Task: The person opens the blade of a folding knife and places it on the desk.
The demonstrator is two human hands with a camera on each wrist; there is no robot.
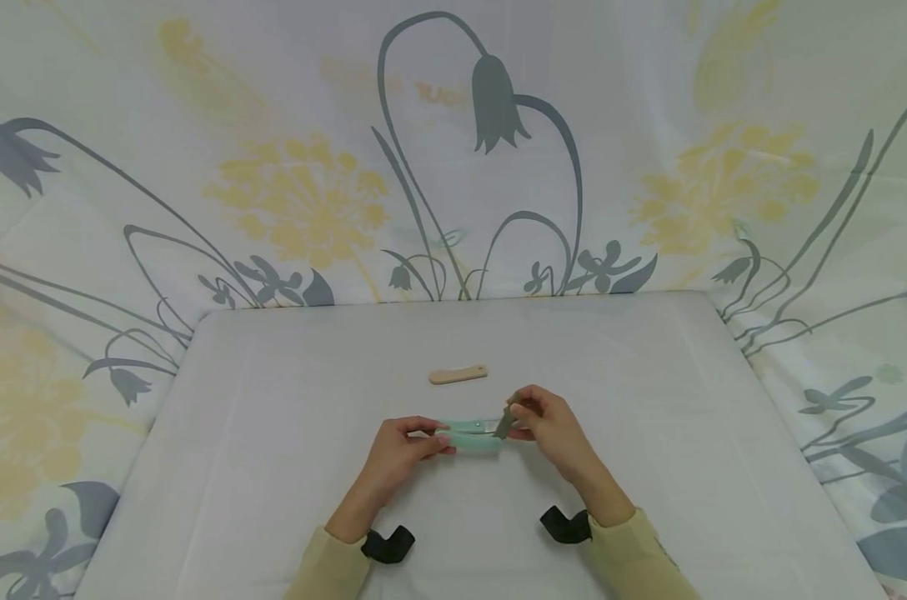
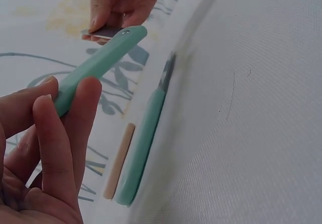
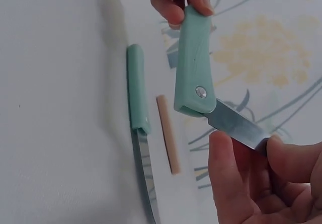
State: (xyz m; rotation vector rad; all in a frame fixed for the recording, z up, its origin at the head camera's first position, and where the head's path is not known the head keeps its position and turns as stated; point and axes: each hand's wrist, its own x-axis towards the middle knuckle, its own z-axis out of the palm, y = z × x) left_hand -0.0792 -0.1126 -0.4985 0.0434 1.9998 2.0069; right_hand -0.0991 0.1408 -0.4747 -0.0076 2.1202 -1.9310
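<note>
Left hand (image 1: 399, 450) pinches a green knife handle (image 3: 193, 58) between fingers; right hand (image 1: 554, 423) pinches its blade (image 3: 235, 125); second knife (image 2: 143, 148) lies farther.

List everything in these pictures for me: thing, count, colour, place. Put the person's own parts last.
Held knife: one, mint-green handle with grey blade, between the two hands
Lying knife: one, mint-green handle with grey blade, on the table beside the held one
Handle-shaped piece: one, tan, on the table beyond the knives
Thin strands: two, dark, on the table
Table: one, whitish, under the work
Floral backdrop: white, yellow and grey-blue, behind and beside the table
Wrist fittings: two, black, one per wrist
Sleeves: two, pale yellow, on the forearms
Left hand: one, bare, gripping the handle
Right hand: one, bare, pinching the blade
</note>
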